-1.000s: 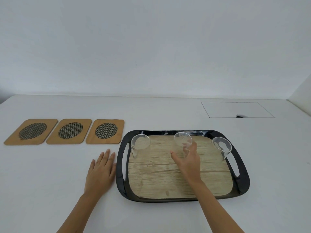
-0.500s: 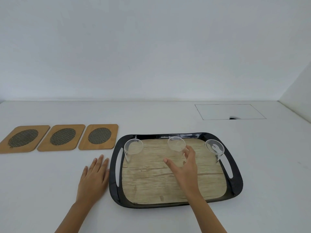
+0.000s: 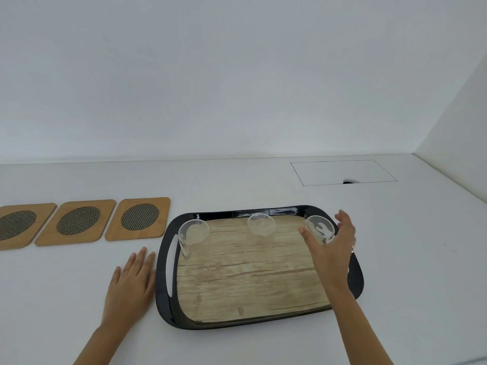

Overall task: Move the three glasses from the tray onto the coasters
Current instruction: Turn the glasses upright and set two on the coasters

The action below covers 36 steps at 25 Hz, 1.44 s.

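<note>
A clear, empty glass [image 3: 319,227] is flanked by the spread, unclosed right hand [image 3: 332,248]; nothing is gripped.

A white counter [image 3: 263,180] carries everything here and runs back to a pale wall. On its left part three wooden coasters lie flat in a row, each with a dark mesh oval in the middle: the left coaster [image 3: 15,226] is cut by the picture's edge, the middle coaster [image 3: 76,222] sits just beside it, and the right coaster [image 3: 139,218] lies nearest the tray. A black tray [image 3: 358,280] with a wood-grain floor rests on the counter just right of the coasters. The left hand [image 3: 129,283] lies flat, palm down, on the counter beside the tray's left rim. A thin rectangular outline [image 3: 342,172] marks the counter's far right.
</note>
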Each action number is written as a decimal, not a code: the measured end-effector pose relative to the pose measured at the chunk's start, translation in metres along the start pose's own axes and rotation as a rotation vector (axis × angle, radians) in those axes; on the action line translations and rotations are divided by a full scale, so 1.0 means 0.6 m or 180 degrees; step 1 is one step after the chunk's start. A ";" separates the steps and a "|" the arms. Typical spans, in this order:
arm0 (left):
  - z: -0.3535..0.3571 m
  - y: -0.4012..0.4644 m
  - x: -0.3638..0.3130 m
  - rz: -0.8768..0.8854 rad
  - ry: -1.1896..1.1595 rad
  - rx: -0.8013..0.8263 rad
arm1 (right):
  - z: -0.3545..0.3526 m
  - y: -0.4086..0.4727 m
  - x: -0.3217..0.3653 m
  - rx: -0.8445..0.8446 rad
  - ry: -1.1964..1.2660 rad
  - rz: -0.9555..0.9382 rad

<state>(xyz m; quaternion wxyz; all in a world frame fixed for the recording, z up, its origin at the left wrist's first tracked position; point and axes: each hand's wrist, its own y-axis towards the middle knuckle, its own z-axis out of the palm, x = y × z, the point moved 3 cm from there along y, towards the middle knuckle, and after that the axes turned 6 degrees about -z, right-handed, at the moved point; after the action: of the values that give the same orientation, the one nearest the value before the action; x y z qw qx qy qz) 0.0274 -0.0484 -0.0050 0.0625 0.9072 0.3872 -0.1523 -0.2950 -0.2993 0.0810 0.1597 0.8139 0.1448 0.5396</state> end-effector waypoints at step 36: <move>-0.121 0.037 0.328 0.0109 -0.0127 -0.0081 | 0.466 -0.054 0.390 0.1137 0.1066 0.0368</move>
<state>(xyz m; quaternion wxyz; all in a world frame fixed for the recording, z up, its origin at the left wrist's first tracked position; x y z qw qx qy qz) 0.1883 0.0876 -0.0003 0.0843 0.9096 0.3722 -0.1643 0.0493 -0.2035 0.1595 -0.0439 0.7353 0.2155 0.6410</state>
